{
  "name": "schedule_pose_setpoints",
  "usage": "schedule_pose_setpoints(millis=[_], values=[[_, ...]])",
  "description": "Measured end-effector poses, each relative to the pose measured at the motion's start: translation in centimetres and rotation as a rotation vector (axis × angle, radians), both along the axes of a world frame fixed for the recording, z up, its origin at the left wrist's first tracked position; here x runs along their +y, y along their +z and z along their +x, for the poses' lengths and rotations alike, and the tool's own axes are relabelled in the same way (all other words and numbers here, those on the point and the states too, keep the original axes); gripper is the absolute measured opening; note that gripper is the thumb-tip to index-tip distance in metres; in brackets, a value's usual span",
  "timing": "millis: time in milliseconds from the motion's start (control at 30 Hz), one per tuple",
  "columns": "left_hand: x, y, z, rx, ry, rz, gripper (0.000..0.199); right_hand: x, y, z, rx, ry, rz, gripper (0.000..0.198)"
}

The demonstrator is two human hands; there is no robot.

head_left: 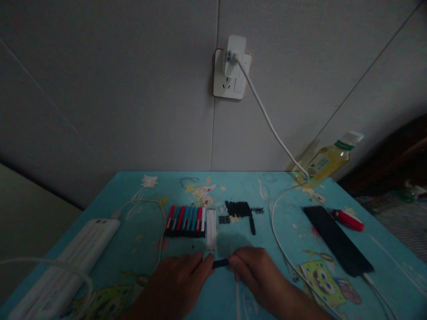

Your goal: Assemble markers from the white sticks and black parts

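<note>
My left hand [178,280] and my right hand [255,271] meet near the front middle of the table. Between their fingertips they grip a short dark pen part [220,263] from both ends, so its ends are hidden. Just beyond lies a row of thin white sticks that look like pen refills [211,230]. To their left are several red and blue pen barrels [187,218] with dark lower ends, lined up beside a white one. Several black pieces [237,209] form a row on the right, one longer black piece [252,224] lying apart below them.
A white power strip [66,266] with cables stretches along the left. On the right lie a dark flat phone-like device [338,240] on a cable and a red-handled tool [348,220]. A bottle of yellow liquid [325,162] stands behind. A charger [235,55] is plugged into the wall.
</note>
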State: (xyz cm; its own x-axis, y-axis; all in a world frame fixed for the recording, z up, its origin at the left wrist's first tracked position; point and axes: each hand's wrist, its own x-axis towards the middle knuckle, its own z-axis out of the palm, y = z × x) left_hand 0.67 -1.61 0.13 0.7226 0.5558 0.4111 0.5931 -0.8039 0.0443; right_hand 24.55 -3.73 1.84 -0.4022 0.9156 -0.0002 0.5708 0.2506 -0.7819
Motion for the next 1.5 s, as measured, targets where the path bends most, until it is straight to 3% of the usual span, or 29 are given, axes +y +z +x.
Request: schedule_pose_setpoints(millis=[500, 767, 1033, 1167, 1500], values=[[-0.3, 0.2, -0.1, 0.035, -0.028, -0.274, 0.02, 0.2, 0.3, 0.6, -0.113, 0.133, 0.258, 0.034], [0.1, 0.4, 0.0, -0.024, -0.04, -0.155, 0.023, 0.3, 0.3, 0.6, -0.046, 0.1, 0.335, 0.021], [0.3, -0.4, 0.0, 0.017, 0.027, -0.144, 0.022, 0.4, 0.2, 0.5, -0.015, 0.036, 0.306, 0.014], [0.5, -0.7, -0.1, -0.014, 0.031, -0.072, 0.026, 0.3, 0.4, 0.7, 0.01, -0.032, 0.267, 0.027], [0.6, -0.9, -0.1, -0.009, 0.025, -0.064, 0.025, 0.5, 0.3, 0.5, -0.002, -0.013, 0.23, 0.014]])
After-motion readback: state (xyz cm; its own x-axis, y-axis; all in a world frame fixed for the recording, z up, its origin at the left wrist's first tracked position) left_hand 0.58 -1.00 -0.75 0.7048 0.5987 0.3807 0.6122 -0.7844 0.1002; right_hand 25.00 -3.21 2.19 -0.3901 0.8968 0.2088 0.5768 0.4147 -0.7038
